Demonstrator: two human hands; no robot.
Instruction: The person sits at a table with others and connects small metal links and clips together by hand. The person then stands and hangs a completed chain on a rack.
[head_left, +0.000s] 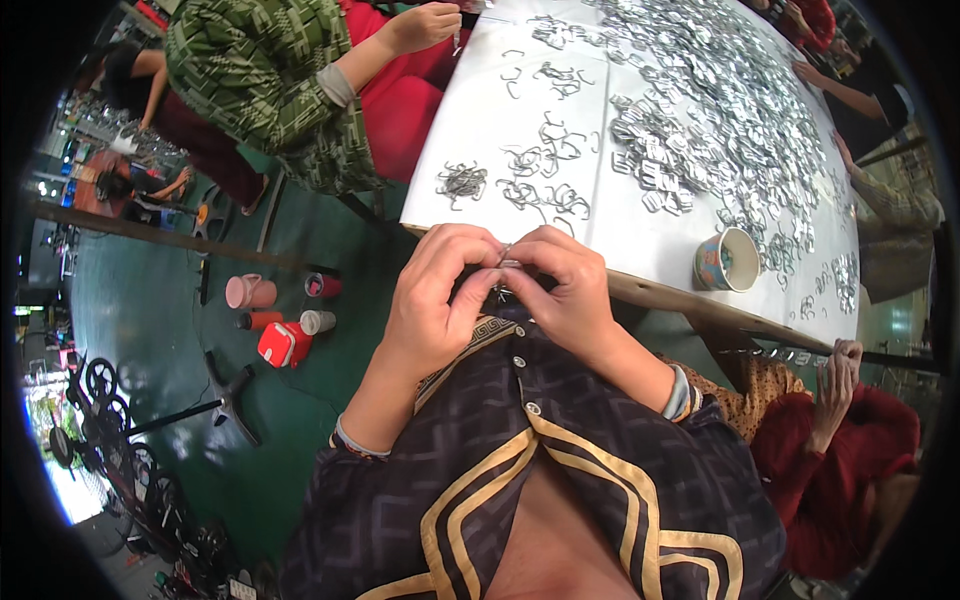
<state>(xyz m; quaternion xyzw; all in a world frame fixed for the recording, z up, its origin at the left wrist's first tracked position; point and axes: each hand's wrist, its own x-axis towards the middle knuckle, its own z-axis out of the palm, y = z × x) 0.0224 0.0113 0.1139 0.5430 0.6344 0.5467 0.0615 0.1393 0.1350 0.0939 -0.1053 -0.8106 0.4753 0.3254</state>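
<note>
My left hand (440, 285) and my right hand (565, 290) meet at the table's near edge, in front of my dark shirt. Both are closed, thumbs and fingertips pinching a small silver metal piece (508, 264) between them. Fingers cover much of it, so its exact shape is hard to make out. On the white tabletop (440, 140) just beyond my hands lie loose bent wire hooks (545, 195). A tighter clump of dark wire hooks (462, 182) sits to their left. Farther right spreads a large heap of flat, shiny metal buckle-like pieces (690, 140).
A paper cup (727, 260) with small things inside stands near the table's front right. Co-workers sit around: one in green (270, 90) at left, one in red (840, 450) at right. Mugs (250, 291) and a red container (285, 344) stand on the green floor.
</note>
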